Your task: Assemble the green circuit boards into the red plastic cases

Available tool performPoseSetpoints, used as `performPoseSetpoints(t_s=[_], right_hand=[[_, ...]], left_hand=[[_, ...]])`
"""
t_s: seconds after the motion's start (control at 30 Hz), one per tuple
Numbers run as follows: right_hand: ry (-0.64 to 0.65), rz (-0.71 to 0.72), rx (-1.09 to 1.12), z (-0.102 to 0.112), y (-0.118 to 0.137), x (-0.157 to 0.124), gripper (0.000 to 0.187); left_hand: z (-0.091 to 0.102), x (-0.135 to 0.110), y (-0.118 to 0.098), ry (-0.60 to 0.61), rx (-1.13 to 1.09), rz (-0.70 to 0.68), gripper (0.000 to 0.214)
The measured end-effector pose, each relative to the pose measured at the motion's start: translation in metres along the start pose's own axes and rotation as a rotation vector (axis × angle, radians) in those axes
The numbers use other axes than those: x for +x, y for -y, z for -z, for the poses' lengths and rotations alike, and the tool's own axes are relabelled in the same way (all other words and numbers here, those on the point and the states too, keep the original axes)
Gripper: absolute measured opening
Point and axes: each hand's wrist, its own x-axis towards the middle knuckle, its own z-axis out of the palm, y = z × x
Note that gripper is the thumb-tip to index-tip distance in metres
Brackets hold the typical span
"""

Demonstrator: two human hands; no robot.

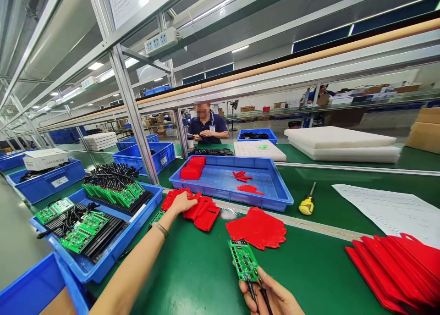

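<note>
Head view: right hand [271, 292] has fingers curled round the lower end of a green circuit board [244, 260], thumb at its edge; board is flat, rectangular, studded with small dark components, with black cables [264, 299] running down from its lower end. It's held over the smooth green tabletop [309, 273], near a fan of thin red sheets [257, 228] (matte, notched edges at right). Left hand [185, 202] is palm down, fingers partly spread on a loose pile of red plastic pieces [208, 214]; touching them, can't tell if it grips any. Behind the pile, shallow blue plastic tray [220, 172] holding a red stack and loose red bits. Left, blue bin [98, 270] with green boards, tangled black wires, black slats. Right, screwdriver [307, 205] (yellow handle, metal shaft), curling white paper [388, 209], overlapping red plates [392, 269]. Farther back, thick white foam slabs [343, 143] and a co-worker [216, 123] in a dark shirt.
</note>
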Motion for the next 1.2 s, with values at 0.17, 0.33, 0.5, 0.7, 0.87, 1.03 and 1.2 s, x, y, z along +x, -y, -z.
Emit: performPoseSetpoints(t_s=[0.17, 0.33, 0.5, 0.7, 0.87, 1.03, 1.2], right_hand=[[0.051, 0.041, 0.024, -0.018, 0.008, -0.011, 0.041], [0.007, 0.247, -0.18, -0.03, 0.023, -0.022, 0.033], [-0.207, 0.4, -0.759, -0.03, 0.035, -0.021, 0.058], [-0.338, 0.664, -1.528, -0.025, 0.01, -0.014, 0.055], [-0.398, 0.863, -1.888, -0.018, -0.011, -0.011, 0.054], [-0.436, 1.008, -2.041, -0.011, -0.012, -0.008, 0.049], [-0.397, 1.027, -2.057, -0.009, -0.013, -0.007, 0.05]], left_hand=[[0.011, -0.03, -0.02, -0.021, -0.463, -0.053, 0.031], [-0.017, -0.1, -0.044, 0.237, -0.944, -0.098, 0.047], [-0.072, -0.153, -0.051, 0.654, -1.677, 0.101, 0.068], [-0.088, -0.181, -0.048, 0.706, -1.713, -0.06, 0.085], [-0.09, -0.189, -0.051, 0.59, -1.696, -0.002, 0.102], [-0.092, -0.19, -0.053, 0.51, -1.69, 0.023, 0.097], [-0.093, -0.191, -0.055, 0.454, -1.675, 0.065, 0.082]])
